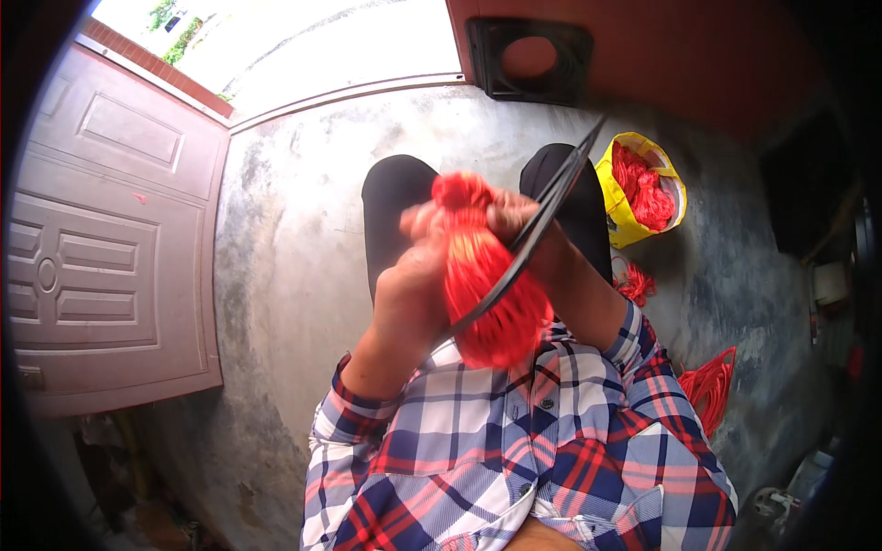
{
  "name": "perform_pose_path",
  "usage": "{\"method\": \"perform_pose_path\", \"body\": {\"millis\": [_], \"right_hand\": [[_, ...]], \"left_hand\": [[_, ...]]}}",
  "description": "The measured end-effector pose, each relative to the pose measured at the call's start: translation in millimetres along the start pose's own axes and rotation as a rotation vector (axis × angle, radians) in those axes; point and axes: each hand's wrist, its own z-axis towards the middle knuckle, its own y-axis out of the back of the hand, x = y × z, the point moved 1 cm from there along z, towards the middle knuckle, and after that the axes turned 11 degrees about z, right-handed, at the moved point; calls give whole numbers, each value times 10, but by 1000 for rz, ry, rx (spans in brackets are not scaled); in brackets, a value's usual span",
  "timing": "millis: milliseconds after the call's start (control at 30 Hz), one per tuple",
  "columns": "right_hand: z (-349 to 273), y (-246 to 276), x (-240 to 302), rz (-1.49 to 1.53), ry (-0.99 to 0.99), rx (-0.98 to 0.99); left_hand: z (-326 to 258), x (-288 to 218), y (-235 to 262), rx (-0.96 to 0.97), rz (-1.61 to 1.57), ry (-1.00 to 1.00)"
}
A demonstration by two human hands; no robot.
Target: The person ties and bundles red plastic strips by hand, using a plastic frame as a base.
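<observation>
A bundle of shiny red cord [496, 308] is held up over my lap, gathered tight near its top with a small looped head above and looser strands hanging below. My left hand [421, 253] is closed on its left side, near the gathered neck. From the other side my right hand [514, 219] grips the same neck, thumb and fingers pressed in. Long thin black strips [551, 207] slant across the right hand and in front of the bundle; whether the fingers hold them is hidden. The fingers are slightly blurred.
A yellow bag [617, 213] holding red cord bundles stands beyond my right knee. Loose red cord [634, 283] lies beside it, and a larger red hank [707, 393] is at my right. A panelled door [110, 193] stands at left; a black square frame [484, 55] is ahead.
</observation>
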Motion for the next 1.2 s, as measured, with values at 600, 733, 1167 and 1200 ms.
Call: {"method": "perform_pose_path", "body": {"millis": [600,733,1167,1200], "right_hand": [[-595,-344,405,-218,328,237],[-738,95,417,41,358,-286],[94,-561,110,-977,325,-442],[137,-488,90,-1128,440,-393]], "left_hand": [[-96,-673,392,-109,781,-146],[-99,-706,492,-158,721,-126],[43,-154,106,-237,642,-127],[130,-150,-190,-392,651,-79]]}}
